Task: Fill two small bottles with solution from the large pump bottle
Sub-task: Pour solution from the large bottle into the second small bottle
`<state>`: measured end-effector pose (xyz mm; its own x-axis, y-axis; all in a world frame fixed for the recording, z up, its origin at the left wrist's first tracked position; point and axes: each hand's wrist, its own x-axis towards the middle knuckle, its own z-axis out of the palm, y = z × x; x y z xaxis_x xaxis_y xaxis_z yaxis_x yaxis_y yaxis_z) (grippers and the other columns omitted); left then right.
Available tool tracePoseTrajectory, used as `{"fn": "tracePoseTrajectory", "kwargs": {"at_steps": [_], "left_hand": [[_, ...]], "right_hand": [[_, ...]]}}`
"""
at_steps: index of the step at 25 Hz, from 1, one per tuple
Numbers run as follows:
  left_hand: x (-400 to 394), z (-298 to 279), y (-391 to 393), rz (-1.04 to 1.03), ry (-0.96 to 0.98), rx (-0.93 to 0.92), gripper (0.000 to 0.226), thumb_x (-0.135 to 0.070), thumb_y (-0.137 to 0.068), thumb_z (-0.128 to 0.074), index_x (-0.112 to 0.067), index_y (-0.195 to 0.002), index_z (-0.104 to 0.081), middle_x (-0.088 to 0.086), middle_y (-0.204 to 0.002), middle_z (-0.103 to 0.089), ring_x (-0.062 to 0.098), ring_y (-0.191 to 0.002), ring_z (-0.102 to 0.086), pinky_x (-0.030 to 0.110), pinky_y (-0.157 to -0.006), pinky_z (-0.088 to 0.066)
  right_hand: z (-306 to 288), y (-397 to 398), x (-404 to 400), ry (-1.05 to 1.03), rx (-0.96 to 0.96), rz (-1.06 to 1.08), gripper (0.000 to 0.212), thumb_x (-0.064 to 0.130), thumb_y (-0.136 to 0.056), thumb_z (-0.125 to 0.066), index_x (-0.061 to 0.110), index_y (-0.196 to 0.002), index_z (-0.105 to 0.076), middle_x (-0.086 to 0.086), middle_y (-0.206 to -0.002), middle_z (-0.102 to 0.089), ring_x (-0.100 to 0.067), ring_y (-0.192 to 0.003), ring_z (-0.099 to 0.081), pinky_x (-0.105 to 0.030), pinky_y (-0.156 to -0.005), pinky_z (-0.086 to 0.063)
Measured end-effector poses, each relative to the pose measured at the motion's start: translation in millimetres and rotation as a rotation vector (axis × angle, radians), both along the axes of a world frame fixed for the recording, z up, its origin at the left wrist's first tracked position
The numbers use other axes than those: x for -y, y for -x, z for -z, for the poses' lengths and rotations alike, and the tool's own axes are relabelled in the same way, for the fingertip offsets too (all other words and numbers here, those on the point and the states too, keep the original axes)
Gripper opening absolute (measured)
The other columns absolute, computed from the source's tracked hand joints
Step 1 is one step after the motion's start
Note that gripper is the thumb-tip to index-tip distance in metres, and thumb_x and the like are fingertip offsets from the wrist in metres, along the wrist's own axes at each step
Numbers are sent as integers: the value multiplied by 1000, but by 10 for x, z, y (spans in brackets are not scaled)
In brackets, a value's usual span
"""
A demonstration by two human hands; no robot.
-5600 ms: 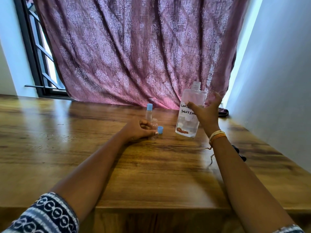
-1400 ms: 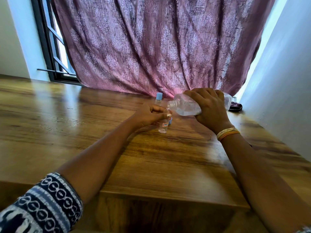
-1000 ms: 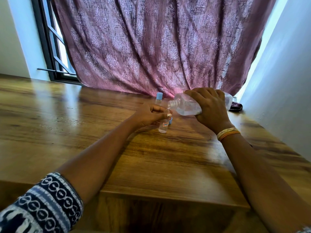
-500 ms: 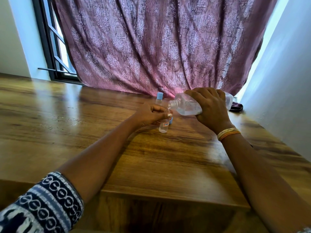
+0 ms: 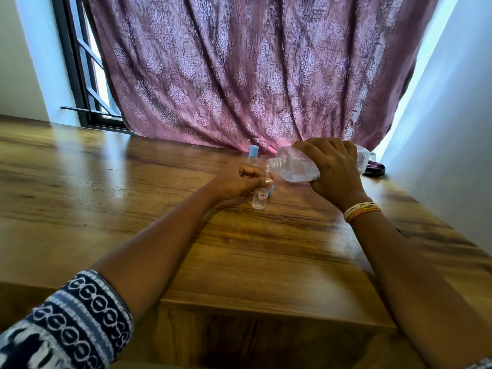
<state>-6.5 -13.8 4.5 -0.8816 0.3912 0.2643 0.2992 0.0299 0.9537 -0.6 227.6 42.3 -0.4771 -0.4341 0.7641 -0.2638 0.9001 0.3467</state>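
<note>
Wooden table (image 5: 239, 262) with a glossy grain fills the head view, running back to a mauve patterned curtain (image 5: 239, 75) that hangs across the far side. Part of a dark window frame (image 5: 77, 75) shows at far left, and a pale wall (image 5: 452, 129) rises on the right.

Near the far middle of the table, the left hand (image 5: 237, 181) curls its fingers and thumb around the top of a small clear bottle (image 5: 259, 199), which stands upright on the wood and carries a tiny label. Just above it, the right hand (image 5: 332, 169) grips the large clear bottle (image 5: 295, 166) from on top, tipped on its side with its open threaded neck pointing left and down, right over the small bottle's mouth. Clear liquid pools along the large bottle's lower side.

Behind the left hand stands 1 more small bottle with a blue cap (image 5: 252, 155), upright. A loose blue cap (image 5: 271, 190) peeks out just right of the held bottle. Thin bangles (image 5: 360, 210) circle the right wrist, and a patterned navy sleeve (image 5: 66, 323) covers the near left arm. A dark object (image 5: 375, 169) lies at far right by the curtain.
</note>
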Motion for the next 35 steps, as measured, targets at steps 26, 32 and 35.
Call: {"fn": "tracePoseTrajectory", "kwargs": {"at_steps": [26, 32, 35], "left_hand": [[-14, -31, 23, -52, 77, -67, 27, -6, -84, -69, -1, -111, -68, -9, -85, -71, -5, -65, -67, 12, -66, -55], [-5, -21, 34, -53, 66, -61, 25, -8, -83, -71, -3, -107, -70, -2, -87, -72, -3, -68, -69, 16, -67, -57], [0, -14, 33, -46, 65, -52, 18, -11, -82, -72, -11, -100, -73, 0, -90, -73, 0, -71, -69, 20, -72, -57]], "right_hand": [[-32, -67, 32, 29, 25, -12, 56, 39, -76, -45, 28, -129, -55, 0, -121, -63, -31, -110, -55, -45, -88, -36], [-32, -56, 26, 20, 32, -2, 54, 38, -77, -52, 29, -130, -54, 0, -121, -62, -31, -111, -55, -44, -89, -36], [-26, -48, 22, 19, 30, -2, 54, 36, -76, -56, 30, -130, -53, 1, -121, -62, -30, -110, -54, -44, -89, -36]]}}
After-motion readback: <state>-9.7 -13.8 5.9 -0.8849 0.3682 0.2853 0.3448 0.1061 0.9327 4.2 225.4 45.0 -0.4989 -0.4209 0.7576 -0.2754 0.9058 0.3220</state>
